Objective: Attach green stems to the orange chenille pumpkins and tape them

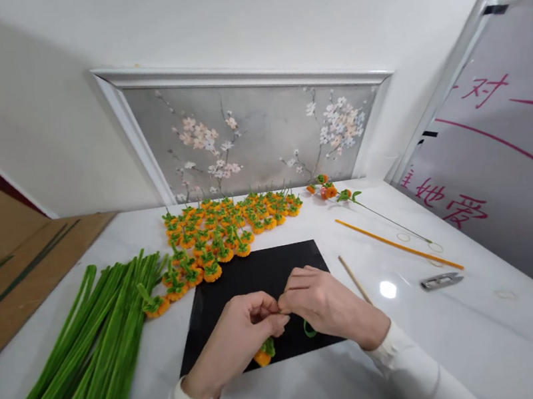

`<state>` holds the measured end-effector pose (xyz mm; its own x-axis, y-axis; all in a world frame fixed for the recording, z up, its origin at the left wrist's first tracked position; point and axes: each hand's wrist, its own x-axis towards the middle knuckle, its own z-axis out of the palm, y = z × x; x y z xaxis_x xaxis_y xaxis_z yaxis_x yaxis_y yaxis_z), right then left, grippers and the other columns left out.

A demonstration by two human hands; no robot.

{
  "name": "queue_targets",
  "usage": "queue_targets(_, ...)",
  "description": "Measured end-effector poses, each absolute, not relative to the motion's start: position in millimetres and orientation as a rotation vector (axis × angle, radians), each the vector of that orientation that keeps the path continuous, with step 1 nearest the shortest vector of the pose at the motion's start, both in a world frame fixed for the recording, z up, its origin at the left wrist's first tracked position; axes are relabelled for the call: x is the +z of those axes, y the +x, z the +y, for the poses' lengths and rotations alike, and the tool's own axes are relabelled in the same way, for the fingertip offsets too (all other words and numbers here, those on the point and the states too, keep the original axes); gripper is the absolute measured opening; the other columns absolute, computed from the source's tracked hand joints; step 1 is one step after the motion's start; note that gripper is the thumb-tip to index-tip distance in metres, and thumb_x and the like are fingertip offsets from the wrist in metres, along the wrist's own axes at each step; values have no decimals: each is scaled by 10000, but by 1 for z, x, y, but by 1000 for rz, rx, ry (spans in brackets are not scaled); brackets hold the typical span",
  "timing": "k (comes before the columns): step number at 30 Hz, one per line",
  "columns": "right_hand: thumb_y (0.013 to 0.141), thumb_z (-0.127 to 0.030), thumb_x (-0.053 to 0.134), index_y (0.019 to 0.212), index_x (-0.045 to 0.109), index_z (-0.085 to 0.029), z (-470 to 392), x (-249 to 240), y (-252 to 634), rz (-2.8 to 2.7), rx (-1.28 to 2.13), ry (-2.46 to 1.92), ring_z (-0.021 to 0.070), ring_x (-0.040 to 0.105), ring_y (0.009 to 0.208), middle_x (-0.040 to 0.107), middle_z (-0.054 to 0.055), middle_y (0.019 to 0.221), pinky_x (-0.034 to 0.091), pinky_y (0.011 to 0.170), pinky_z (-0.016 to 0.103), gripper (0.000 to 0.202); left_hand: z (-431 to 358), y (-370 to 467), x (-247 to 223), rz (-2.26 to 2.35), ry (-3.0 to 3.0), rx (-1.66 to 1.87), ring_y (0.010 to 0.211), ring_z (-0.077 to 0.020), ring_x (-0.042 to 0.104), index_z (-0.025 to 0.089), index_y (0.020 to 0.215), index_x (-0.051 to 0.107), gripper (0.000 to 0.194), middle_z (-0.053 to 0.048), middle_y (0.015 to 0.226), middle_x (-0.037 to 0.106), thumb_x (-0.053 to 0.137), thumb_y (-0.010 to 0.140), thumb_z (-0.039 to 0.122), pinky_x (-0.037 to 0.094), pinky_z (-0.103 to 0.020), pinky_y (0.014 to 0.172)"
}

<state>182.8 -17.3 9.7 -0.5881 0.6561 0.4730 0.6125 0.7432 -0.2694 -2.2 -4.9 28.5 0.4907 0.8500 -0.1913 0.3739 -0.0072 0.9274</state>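
My left hand (241, 338) and my right hand (326, 304) meet over a black mat (258, 275) near the table's front edge. Between them they pinch a small orange fuzzy piece with a green top (264, 353), which pokes out under my left hand. A short curl of green pipe cleaner (309, 331) shows below my right hand. The fingertips of both hands touch, and most of the piece is hidden by them.
A thick bundle of green pipe cleaners (80, 364) lies at the left. Several finished orange-and-green pieces (220, 227) sit behind the mat. An orange stick (398, 244), a wooden stick (355, 280), small metal snips (440, 280) and a stemmed sprig (328, 191) lie at the right.
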Motion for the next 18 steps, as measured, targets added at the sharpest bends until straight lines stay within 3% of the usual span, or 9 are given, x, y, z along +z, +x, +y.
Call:
queue_targets(8, 915, -119, 488, 875, 609, -171, -16, 9, 179, -2300, 322, -883, 142, 528, 751, 658, 26, 810, 414, 750, 257, 138, 0, -6, 30, 1029, 1478, 429, 509, -115, 525, 148, 687, 630, 165, -7, 552, 640, 649, 730, 306, 382, -221, 514)
queue_targets(11, 869, -129, 568, 936, 573, -183, -18, 12, 178, -2216, 540, -980, 129, 544, 728, 642, 2, 805, 418, 688, 224, 86, 2, -6, 26, 994, 1493, 425, 514, -110, 506, 148, 677, 633, 196, 3, 546, 606, 642, 746, 331, 376, -225, 520)
queue_targets(18, 748, -187, 708, 1202, 492, -240, -13, 10, 187, -2012, 1086, -1133, 86, 515, 549, 581, -98, 623, 384, 553, 181, 506, 2, -8, 23, 944, 1413, 621, 558, -116, 498, 168, 686, 612, 200, 10, 560, 571, 657, 760, 349, 381, -233, 575)
